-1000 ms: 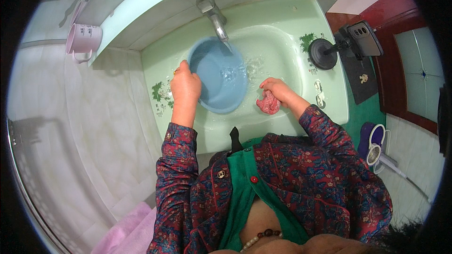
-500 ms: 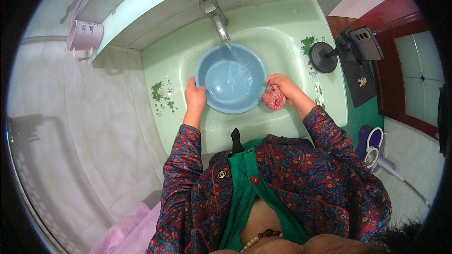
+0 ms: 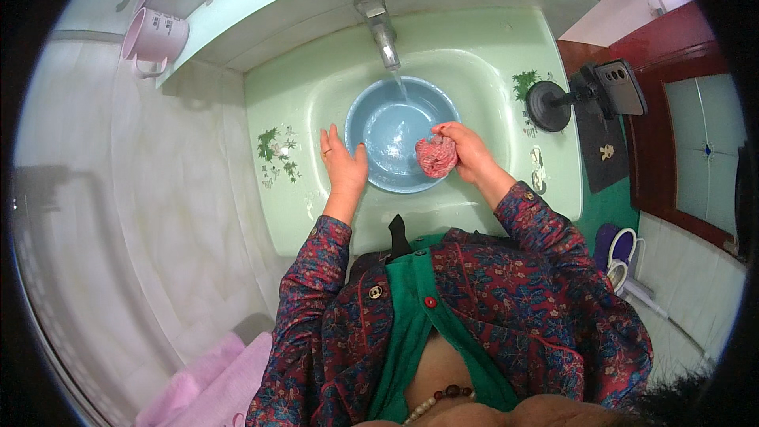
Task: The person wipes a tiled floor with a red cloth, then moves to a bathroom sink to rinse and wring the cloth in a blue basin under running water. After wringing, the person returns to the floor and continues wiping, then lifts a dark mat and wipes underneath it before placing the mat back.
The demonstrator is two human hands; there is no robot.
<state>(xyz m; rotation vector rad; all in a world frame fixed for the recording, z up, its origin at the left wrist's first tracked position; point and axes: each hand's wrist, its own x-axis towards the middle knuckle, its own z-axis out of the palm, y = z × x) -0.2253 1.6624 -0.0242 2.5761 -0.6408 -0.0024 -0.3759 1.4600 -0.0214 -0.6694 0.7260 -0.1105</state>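
Pinching right grip (image 3: 470, 155): held red cloth (image 3: 436, 157) over the right rim of the blue basin (image 3: 375, 122).
Left grip (image 3: 345, 170): hung splayed, perhaps touching the basin.
Cloth: seemed soft, light, likely slippery; gathering its folds suited.

Your blue basin (image 3: 379, 138) looks like smooth, slightly glossy plastic, and that red cloth (image 3: 436, 156) is rough and crinkly. The sink (image 3: 514, 41) has a slick, shiny finish, the faucet (image 3: 382, 32) is polished metal, your jacket (image 3: 522, 269) is fabric, and the wall tiles (image 3: 186, 190) look pretty smooth with a soft sheen.
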